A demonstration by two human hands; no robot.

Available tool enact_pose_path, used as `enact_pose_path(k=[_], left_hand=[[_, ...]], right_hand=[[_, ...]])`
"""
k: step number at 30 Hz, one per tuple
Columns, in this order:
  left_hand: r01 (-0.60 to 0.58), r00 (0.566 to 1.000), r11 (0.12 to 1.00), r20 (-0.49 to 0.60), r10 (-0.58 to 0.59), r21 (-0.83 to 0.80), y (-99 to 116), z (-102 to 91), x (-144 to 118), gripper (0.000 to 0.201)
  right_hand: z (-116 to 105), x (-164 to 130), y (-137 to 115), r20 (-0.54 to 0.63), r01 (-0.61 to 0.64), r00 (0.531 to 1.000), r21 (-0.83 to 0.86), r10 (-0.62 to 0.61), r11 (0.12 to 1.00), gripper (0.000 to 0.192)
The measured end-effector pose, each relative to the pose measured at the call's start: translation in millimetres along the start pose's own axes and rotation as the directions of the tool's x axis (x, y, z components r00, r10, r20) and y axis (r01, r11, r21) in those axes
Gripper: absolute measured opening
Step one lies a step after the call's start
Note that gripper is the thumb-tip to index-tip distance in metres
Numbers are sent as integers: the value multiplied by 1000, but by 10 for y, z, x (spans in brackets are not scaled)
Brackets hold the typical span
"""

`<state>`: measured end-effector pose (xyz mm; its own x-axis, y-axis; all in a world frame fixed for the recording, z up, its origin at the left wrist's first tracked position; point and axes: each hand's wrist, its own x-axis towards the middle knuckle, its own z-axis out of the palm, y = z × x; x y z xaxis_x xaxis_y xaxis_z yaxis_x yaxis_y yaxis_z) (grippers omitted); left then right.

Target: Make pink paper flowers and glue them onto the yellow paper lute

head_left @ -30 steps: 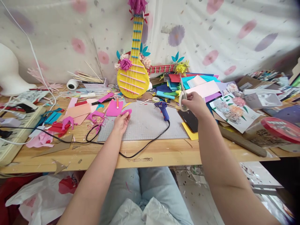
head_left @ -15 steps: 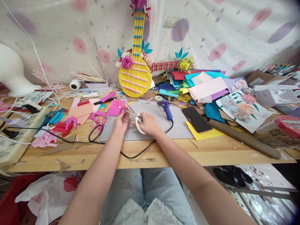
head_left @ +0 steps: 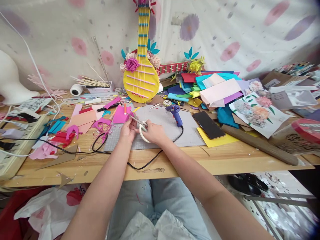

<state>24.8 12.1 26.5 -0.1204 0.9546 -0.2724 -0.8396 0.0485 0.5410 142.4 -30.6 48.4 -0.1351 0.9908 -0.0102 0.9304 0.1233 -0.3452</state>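
At the far left of the frame a white foam head form (head_left: 10, 80) stands against the flowered cloth, with a white cable running down past it. Below it, red, blue and pink paper scraps (head_left: 62, 131) litter the wooden table (head_left: 175, 163), and a black cord (head_left: 100, 148) loops across the boards. Left of centre, the left hand (head_left: 128, 130) rests on the grey cutting mat (head_left: 160, 125), its fingers curled and pinching a small piece of pink foam that is mostly hidden by them. Just beside it, touching, the right hand (head_left: 153, 132) has its fingers closed through the white handles of a pair of scissors (head_left: 140, 122), whose blades point up-left and stand parted near the pink piece. Behind, a yellow paper guitar (head_left: 140, 80) leans upright. Right of the hands lie a blue glue gun (head_left: 175, 113), a black phone (head_left: 208, 124) on yellow paper, and a heap of coloured sheets (head_left: 212, 88).
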Motion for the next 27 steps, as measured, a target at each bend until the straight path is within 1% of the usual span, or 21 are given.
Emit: enact_pose_path(k=[8, 16, 19, 23, 25, 27], left_hand=[[17, 1000, 999, 21, -17, 40, -9, 6, -28, 26], [1, 999, 999, 32, -3, 48, -21, -10, -16, 23], [-1, 999, 999, 39, -1, 55, -27, -30, 2, 18], [-20, 999, 998, 44, 17, 63, -32, -65, 30, 18], [-47, 998, 995, 53, 43, 83, -36, -81, 35, 18], [-82, 994, 989, 82, 73, 125, -42, -90, 27, 17]], right_hand=[[27, 25, -10, 10, -15, 1000, 3, 15, 1000, 68], [28, 40, 2, 26, -21, 999, 1, 21, 1000, 54], [35, 47, 22, 15, -14, 1000, 20, 13, 1000, 56], [41, 59, 89, 8, -9, 1000, 109, 8, 994, 61], [27, 62, 149, 16, -7, 1000, 203, 3, 979, 62], [-12, 58, 230, 56, -10, 998, 336, -9, 942, 61]])
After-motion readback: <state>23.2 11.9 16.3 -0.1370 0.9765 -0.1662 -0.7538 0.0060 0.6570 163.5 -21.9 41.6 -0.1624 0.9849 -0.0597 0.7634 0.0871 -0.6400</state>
